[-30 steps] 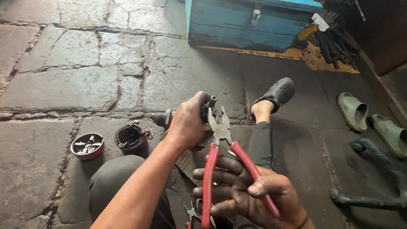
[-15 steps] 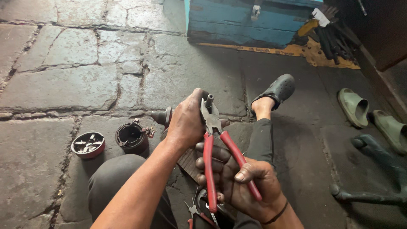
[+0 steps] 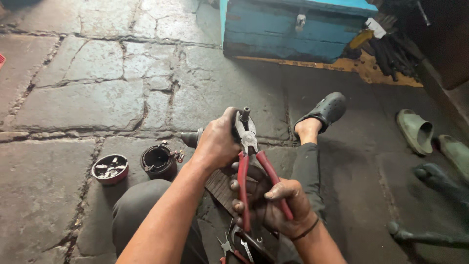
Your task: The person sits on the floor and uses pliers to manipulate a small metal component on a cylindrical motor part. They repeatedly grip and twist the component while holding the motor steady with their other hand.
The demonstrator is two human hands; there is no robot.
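My left hand (image 3: 216,143) is wrapped around a dark metal part with a short shaft (image 3: 192,139) sticking out to the left and a small stub at the top. My right hand (image 3: 274,205) grips the red handles of a pair of pliers (image 3: 250,156). The pliers' jaws are at the top of the part, next to my left fingers. Both hands are raised above my lap, over my dark trousers (image 3: 141,210) and a worn wooden block (image 3: 221,190).
On the stone floor to the left sit a round red-rimmed tin of small parts (image 3: 110,169) and a dark cup-shaped housing (image 3: 158,161). A blue metal box (image 3: 293,27) stands ahead. My sandalled foot (image 3: 325,111), green slippers (image 3: 416,131) and more tools (image 3: 239,247) lie around.
The pliers have moved up and left from beside my left hand until their jaws reach the top of the part. My right hand has followed, closing on the handles.
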